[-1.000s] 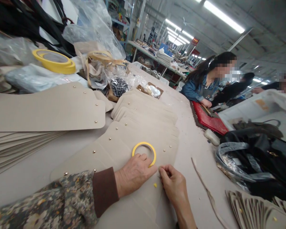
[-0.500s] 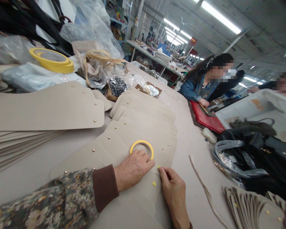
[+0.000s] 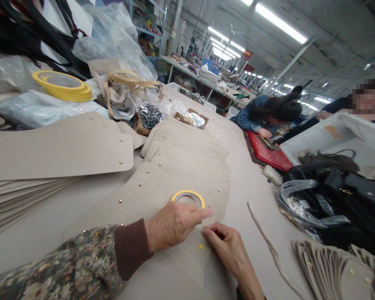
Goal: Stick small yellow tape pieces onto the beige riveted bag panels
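"What have the fingers got hold of?"

"The left hand [image 3: 175, 224] has its fingers curled on the near side of a yellow tape roll [image 3: 187, 192], forefinger stretched out past it. The right hand [image 3: 228, 243], just beside, has thumb and forefinger pinched together; whether anything sits between the tips, I can't tell."

"And underneath?"

"Overlapping beige panels [image 3: 190, 173] with metal studs [image 3: 120, 201], fanned over the table [image 3: 239, 183] and running on well beyond the fingers. A yellow scrap [image 3: 201, 246] lies on them, just nearer than the right fingertips."

"What's in the way?"

"The left hand itself: it hides the roll's near edge, and its patterned sleeve [image 3: 59, 262] crosses the panels."

"Anything else about?"

"Right of the right fingers, a thin strip [image 3: 271, 248], then a black bag [image 3: 353, 200] and bunched beige pieces [image 3: 325, 271]. Left of the left fingers, a pile of long panels [image 3: 59, 150]; beyond it, spare tape rolls [image 3: 76, 96] among plastic bags [image 3: 115, 46]."

"Far side?"

"Well beyond the right fingers, a co-worker's hand [image 3: 264, 133] at a red mat [image 3: 268, 153], near a white crate [image 3: 356, 129]."
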The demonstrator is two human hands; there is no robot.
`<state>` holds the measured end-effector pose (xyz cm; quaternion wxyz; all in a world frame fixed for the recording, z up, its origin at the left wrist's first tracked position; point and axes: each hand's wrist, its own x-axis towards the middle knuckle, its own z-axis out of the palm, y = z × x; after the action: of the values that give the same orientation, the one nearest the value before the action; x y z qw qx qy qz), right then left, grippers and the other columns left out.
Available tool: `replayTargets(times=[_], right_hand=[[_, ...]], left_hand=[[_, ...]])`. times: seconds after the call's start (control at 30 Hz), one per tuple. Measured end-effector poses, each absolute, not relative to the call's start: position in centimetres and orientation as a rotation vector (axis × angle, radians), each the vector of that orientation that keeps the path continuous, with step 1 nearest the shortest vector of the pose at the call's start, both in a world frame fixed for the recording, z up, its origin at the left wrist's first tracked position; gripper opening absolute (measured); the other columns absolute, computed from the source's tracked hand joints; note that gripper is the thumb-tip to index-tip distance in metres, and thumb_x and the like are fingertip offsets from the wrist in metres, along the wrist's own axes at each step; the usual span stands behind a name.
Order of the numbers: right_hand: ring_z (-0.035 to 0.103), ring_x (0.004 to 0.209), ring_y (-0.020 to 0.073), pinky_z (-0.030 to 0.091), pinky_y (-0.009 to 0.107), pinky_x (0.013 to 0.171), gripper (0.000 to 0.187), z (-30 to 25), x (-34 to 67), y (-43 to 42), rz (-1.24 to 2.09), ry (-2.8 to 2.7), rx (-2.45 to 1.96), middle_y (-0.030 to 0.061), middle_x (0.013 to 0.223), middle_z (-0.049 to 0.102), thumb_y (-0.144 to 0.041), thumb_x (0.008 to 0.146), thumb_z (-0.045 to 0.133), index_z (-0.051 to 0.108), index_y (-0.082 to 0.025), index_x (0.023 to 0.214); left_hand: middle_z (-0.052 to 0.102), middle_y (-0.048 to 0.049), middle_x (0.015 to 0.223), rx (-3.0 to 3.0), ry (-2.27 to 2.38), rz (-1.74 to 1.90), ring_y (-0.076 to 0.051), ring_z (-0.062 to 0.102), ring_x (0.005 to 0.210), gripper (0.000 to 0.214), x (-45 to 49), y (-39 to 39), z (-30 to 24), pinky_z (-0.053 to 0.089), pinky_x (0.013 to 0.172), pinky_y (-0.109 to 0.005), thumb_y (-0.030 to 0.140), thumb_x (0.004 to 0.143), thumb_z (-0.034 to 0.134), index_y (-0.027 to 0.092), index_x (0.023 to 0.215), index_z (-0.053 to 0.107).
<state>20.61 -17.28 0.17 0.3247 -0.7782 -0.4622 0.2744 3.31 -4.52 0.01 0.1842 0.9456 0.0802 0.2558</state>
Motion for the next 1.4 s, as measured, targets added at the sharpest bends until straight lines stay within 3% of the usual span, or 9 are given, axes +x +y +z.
replayTargets(times=[0.1, 0.23, 0.37, 0.5, 0.63, 0.77, 0.9, 1.2, 1.4], right_hand=[[0.067, 0.073, 0.0193, 0.052, 0.026, 0.066, 0.021, 0.1, 20.2, -17.4, 0.533, -1.199, -1.865, 0.0059, 0.083, 0.075, -0.034, 0.085, 0.062, 0.075, -0.018, 0.091], [0.068, 0.082, 0.0182, 0.055, 0.028, 0.073, 0.018, 0.0, 19.4, -17.0, 0.207, -1.448, -1.662, 0.0072, 0.093, 0.073, -0.019, 0.085, 0.063, 0.070, -0.020, 0.102], [0.068, 0.085, 0.0158, 0.054, 0.026, 0.078, 0.021, 0.2, 19.0, -16.5, 0.036, -1.652, -1.556, 0.0062, 0.091, 0.072, -0.008, 0.087, 0.057, 0.067, -0.021, 0.100], [0.067, 0.071, 0.0137, 0.053, 0.023, 0.068, 0.018, 0.5, 18.3, -16.1, -0.080, -1.694, -1.600, 0.0038, 0.077, 0.071, -0.007, 0.086, 0.053, 0.065, -0.020, 0.088], [0.062, 0.055, 0.0110, 0.049, 0.019, 0.056, 0.018, 0.7, 17.6, -15.9, -0.217, -1.635, -1.657, 0.0003, 0.063, 0.066, -0.009, 0.084, 0.051, 0.063, -0.021, 0.077], [0.060, 0.050, 0.0102, 0.048, 0.019, 0.053, 0.018, 0.4, 17.6, -15.7, -0.273, -1.602, -1.669, -0.0005, 0.059, 0.064, -0.009, 0.082, 0.052, 0.064, -0.020, 0.074], [0.059, 0.050, 0.0104, 0.048, 0.019, 0.052, 0.016, 0.2, 17.5, -15.8, -0.180, -1.522, -1.687, -0.0002, 0.058, 0.064, -0.010, 0.080, 0.054, 0.066, -0.018, 0.073], [0.057, 0.044, 0.0118, 0.047, 0.021, 0.044, 0.024, 0.5, 17.5, -15.5, 0.667, -0.692, -1.693, -0.0016, 0.052, 0.062, -0.038, 0.071, 0.072, 0.064, -0.016, 0.066], [0.059, 0.050, 0.0117, 0.053, 0.024, 0.052, 0.041, -0.7, 21.2, -14.9, 0.757, -0.538, -1.720, -0.0003, 0.057, 0.063, -0.050, 0.063, 0.080, 0.069, -0.012, 0.076]], left_hand=[[0.066, -0.0047, 0.091, 2.590, 0.197, 0.773, -0.016, 0.064, 0.081, 0.040, 3.4, -4.8, -0.4, 0.052, 0.073, -0.026, 0.019, 0.100, 0.039, 0.016, 0.140, 0.035], [0.068, -0.0084, 0.102, 2.520, 0.215, 0.795, -0.018, 0.067, 0.091, 0.038, 3.6, -5.0, -0.8, 0.054, 0.076, -0.027, 0.023, 0.102, 0.040, 0.015, 0.138, 0.031], [0.069, -0.0075, 0.093, 2.559, 0.198, 0.852, -0.019, 0.069, 0.082, 0.037, 3.7, -5.1, -1.1, 0.055, 0.069, -0.027, 0.022, 0.101, 0.040, 0.012, 0.135, 0.030], [0.068, -0.0077, 0.096, 2.566, 0.191, 0.804, -0.020, 0.068, 0.084, 0.037, 3.7, -5.2, -1.1, 0.054, 0.071, -0.029, 0.014, 0.097, 0.042, 0.014, 0.133, 0.033], [0.066, -0.0032, 0.090, 2.536, 0.284, 0.613, -0.017, 0.065, 0.078, 0.018, 3.6, -5.2, -0.3, 0.050, 0.068, -0.025, 0.013, 0.094, 0.045, 0.018, 0.111, 0.048], [0.062, -0.0006, 0.082, 2.587, 0.374, 0.476, -0.015, 0.059, 0.066, 0.010, 3.7, -5.1, 0.3, 0.043, 0.059, -0.024, 0.011, 0.093, 0.044, 0.019, 0.089, 0.050], [0.060, -0.0014, 0.081, 2.646, 0.400, 0.481, -0.017, 0.057, 0.066, 0.014, 3.9, -5.2, 0.3, 0.039, 0.057, -0.026, 0.007, 0.089, 0.045, 0.019, 0.087, 0.050], [0.053, -0.0020, 0.072, 2.732, 0.254, 0.918, -0.017, 0.049, 0.057, 0.019, 3.8, -6.4, 1.0, 0.035, 0.050, -0.028, 0.011, 0.094, 0.037, 0.018, 0.081, 0.049], [0.057, -0.0048, 0.080, 2.911, 0.476, 0.564, -0.021, 0.053, 0.071, 0.012, 4.3, -5.8, 0.0, 0.045, 0.059, -0.030, 0.014, 0.095, 0.046, 0.018, 0.084, 0.052]])
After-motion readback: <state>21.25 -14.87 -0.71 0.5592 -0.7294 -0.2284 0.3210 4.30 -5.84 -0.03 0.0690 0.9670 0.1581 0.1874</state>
